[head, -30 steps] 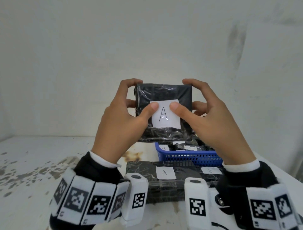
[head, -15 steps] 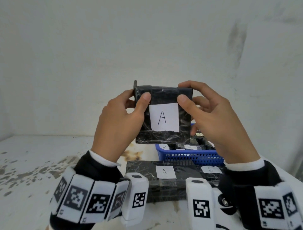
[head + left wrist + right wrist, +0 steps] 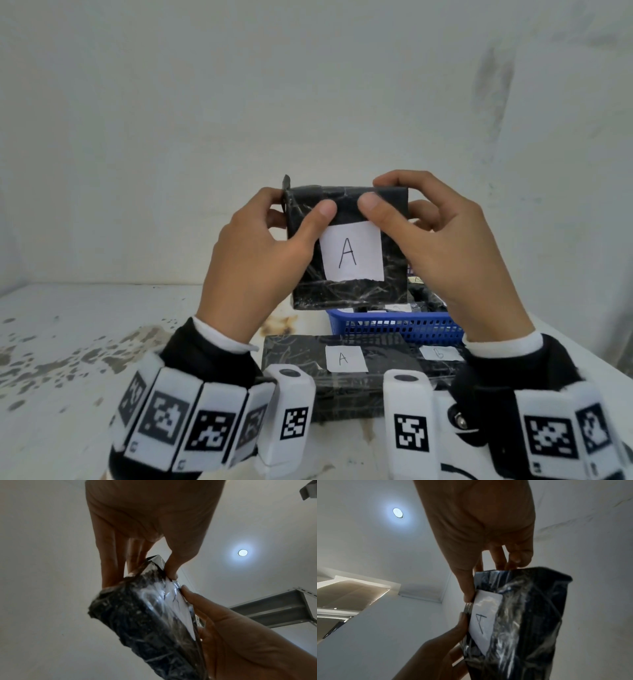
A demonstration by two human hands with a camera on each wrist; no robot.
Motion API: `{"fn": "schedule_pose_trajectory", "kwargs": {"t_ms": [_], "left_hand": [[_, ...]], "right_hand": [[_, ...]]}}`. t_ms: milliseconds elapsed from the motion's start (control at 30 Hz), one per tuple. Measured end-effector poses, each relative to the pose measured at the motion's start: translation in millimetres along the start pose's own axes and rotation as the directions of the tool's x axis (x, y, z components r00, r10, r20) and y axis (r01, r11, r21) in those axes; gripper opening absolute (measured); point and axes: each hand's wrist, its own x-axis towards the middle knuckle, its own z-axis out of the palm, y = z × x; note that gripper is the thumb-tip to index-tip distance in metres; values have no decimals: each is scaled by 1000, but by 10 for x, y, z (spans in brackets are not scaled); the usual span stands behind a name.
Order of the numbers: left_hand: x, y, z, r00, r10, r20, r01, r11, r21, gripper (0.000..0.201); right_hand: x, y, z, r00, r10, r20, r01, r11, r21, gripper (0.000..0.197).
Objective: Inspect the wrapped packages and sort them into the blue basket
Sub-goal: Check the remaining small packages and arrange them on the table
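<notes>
A black package wrapped in clear film with a white label marked "A" is held up in front of me, above the table. My left hand grips its left side, thumb on the front, fingers behind. My right hand grips the right side and top edge the same way. The wrist views show the same package pinched between thumbs and fingers. Below, the blue basket holds several wrapped packages. Another "A" package lies on the table in front of the basket.
A package with a label that looks like "B" lies right of the "A" one, partly behind my right wrist. The white table has dark stains on its left part. A white wall stands close behind.
The held package has been turned upright and lowered a little, so its label faces me squarely. Both thumbs have slid up from the label to the upper front edge.
</notes>
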Motion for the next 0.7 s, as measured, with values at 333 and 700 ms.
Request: {"fn": "schedule_pose_trajectory", "kwargs": {"t_ms": [333,700], "left_hand": [[-6,22,12,997,35,66,-30,996,-86,23],[47,57,-90,989,-19,148,64,949,-308,23]], "right_hand": [[-19,9,-53,998,6,62,-5,1000,-23,78],[41,5,-77,994,30,105,-53,974,220,16]]}}
